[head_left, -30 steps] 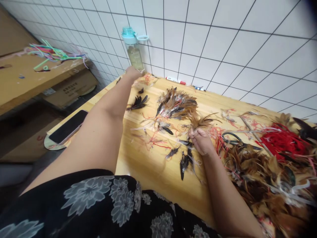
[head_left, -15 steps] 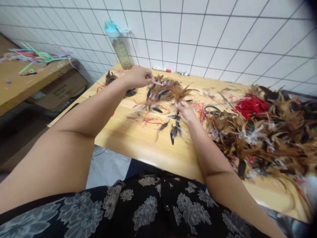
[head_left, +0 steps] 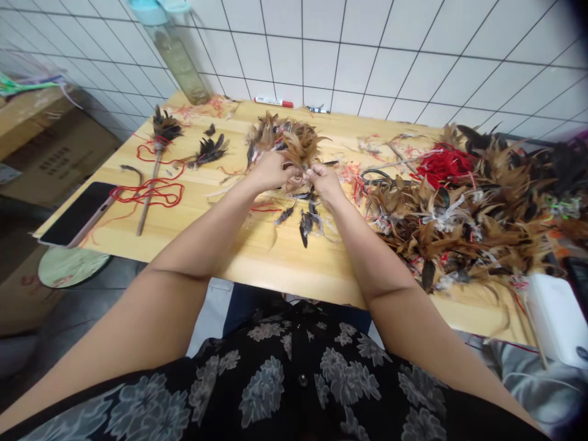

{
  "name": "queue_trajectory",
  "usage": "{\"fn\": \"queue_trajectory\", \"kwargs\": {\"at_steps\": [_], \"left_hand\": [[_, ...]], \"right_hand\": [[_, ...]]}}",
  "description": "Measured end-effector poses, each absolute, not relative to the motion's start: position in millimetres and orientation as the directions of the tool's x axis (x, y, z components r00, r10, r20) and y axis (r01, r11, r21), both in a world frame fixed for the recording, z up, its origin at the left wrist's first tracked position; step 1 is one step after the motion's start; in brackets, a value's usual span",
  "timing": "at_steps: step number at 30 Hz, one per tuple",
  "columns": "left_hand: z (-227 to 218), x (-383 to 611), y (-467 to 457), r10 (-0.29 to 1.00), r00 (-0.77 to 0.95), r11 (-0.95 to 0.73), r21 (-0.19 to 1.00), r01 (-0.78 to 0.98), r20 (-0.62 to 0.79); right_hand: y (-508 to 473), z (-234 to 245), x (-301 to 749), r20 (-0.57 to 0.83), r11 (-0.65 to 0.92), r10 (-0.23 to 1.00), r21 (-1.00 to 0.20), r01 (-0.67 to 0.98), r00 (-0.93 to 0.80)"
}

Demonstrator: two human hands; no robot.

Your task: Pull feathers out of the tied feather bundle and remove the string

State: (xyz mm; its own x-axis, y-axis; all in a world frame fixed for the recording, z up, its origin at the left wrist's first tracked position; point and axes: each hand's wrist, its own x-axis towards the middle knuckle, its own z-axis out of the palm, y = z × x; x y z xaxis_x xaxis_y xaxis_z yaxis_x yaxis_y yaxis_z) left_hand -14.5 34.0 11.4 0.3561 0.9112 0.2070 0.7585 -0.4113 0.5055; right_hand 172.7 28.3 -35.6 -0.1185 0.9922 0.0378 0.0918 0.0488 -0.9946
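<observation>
The right hand (head_left: pixel 325 182) pinches the base of a brown feather bunch (head_left: pixel 305 146), which fans toward twelve o'clock. The left hand (head_left: pixel 270 171) curls in beside it; whether it pinches anything, I cannot tell. The step looks like two-handed work at the quill ends; the next move seems to call for a firm right pinch. Loose dark feathers (head_left: pixel 304 229) lie at six o'clock, red yarn (head_left: pixel 443 165) at three, a feather-tipped stick (head_left: pixel 150 193) at nine.

White square-tiled wall (head_left: pixel 367 61): brightly, evenly lit; lines slanting toward the sides.
Pale wooden counter (head_left: pixel 271 251): soft sheen, faint shadows.
Tan-brown feather bunch (head_left: pixel 303 147): fine detail smeared.
Top right corner: darkened.
</observation>
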Motion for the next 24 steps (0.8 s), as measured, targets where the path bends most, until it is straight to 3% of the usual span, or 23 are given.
{"fn": "queue_trajectory", "kwargs": {"at_steps": [5, 10, 18, 21, 24], "left_hand": [[3.9, -5.5, 22.5, 0.924, 0.328, -0.383, 0.486, 0.786, 0.197], [-4.3, 9.0, 6.0, 0.833, 0.478, -0.553, 0.374, 0.744, 0.279], [11.1, 15.9, 10.1, 0.751, 0.574, -0.649, 0.201, 0.734, 0.326], [16.8, -6.4, 35.7, 0.754, 0.561, -0.650, 0.262, 0.714, 0.341], [14.0, -33.2, 54.1, 0.822, 0.489, -0.564, 0.532, 0.631, 0.292]], "right_hand": [[38.6, -37.1, 185.6, 0.016, -0.007, 0.998, -0.940, 0.340, 0.067], [38.7, -45.7, 195.1, 0.141, 0.061, 0.989, -0.682, 0.729, 0.049], [21.4, -47.0, 183.5, 0.235, 0.241, 0.962, -0.504, 0.830, -0.136], [21.1, -44.1, 179.9, 0.225, 0.408, 0.913, -0.473, 0.781, -0.340], [24.3, -39.1, 178.0, 0.219, 0.543, 0.829, -0.536, 0.646, -0.514]]}}
